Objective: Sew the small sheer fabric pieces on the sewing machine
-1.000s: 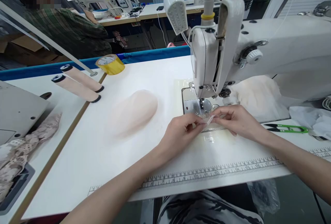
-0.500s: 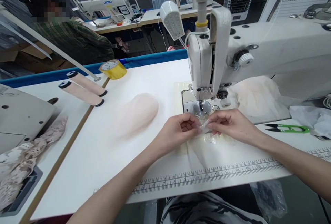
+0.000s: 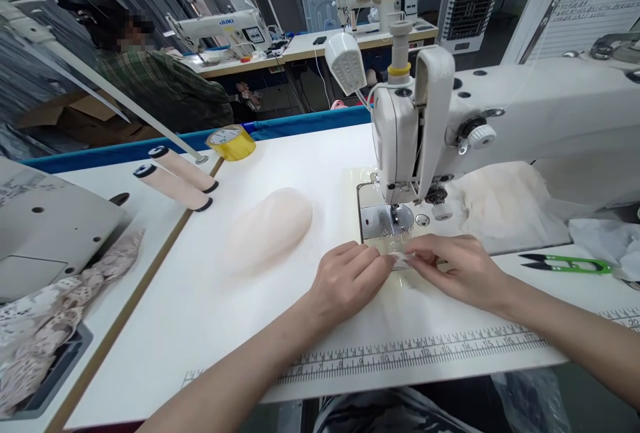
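Below the sewing machine (image 3: pixel 415 126) at frame centre, the left hand (image 3: pixel 350 278) and right hand (image 3: pixel 457 266) pinch a sheer fabric strip (image 3: pixel 401 259), best held flat and taut.

Head camera looks forward and down (close) at the table (image 3: pixel 250 326).

lay thin, clear and faintly glossy: small translucent film strip (image 3: pixel 403 259). gleamed polished: silver metal needle plate (image 3: pixel 381 220). looked smooth, enamelled: white sewing machine body (image 3: pixel 545 120). looked matt, smooth: white laminate table top (image 3: pixel 280 160). seemed sheer, soft: pale pink mesh cloth (image 3: pixel 273 226).
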`<state>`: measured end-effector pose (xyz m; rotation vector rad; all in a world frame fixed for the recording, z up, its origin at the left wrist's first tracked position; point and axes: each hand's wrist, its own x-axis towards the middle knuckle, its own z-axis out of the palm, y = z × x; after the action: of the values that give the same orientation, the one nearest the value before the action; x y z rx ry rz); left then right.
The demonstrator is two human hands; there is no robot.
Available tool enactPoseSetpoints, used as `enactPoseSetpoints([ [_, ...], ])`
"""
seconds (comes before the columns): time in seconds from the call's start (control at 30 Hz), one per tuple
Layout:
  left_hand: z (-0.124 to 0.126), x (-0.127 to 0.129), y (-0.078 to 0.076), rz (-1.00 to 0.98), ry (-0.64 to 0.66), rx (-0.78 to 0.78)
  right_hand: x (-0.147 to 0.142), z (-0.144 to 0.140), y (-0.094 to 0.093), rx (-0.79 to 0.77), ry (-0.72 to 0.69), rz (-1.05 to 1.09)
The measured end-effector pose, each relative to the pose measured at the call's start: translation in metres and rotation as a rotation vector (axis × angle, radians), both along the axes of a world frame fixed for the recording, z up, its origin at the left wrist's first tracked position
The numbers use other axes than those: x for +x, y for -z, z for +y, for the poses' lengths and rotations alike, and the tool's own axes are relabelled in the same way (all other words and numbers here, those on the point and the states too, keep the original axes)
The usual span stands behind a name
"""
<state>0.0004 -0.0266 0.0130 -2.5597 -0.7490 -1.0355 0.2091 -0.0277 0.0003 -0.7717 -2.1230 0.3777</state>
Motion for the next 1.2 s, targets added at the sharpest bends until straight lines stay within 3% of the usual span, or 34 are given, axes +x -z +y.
enactPoseSetpoints([
  [0.5, -0.0028, -0.0001, 0.0008, -0.01, 0.036, 0.065, -0.001, -0.0008, -0.0033, 0.043, -0.062, -0.014],
  [0.83, -0.0032, -0.0019, 0.003, 0.025, -0.026, 0.0, 0.003, -0.0014, 0.0029, 0.218, -0.022, -0.07],
  [1.2, -0.0016, -0.0046, 0.0038, 0.004, -0.031, -0.029, 0.0008, -0.0019, 0.0013, 0.15, 0.026, -0.038],
])
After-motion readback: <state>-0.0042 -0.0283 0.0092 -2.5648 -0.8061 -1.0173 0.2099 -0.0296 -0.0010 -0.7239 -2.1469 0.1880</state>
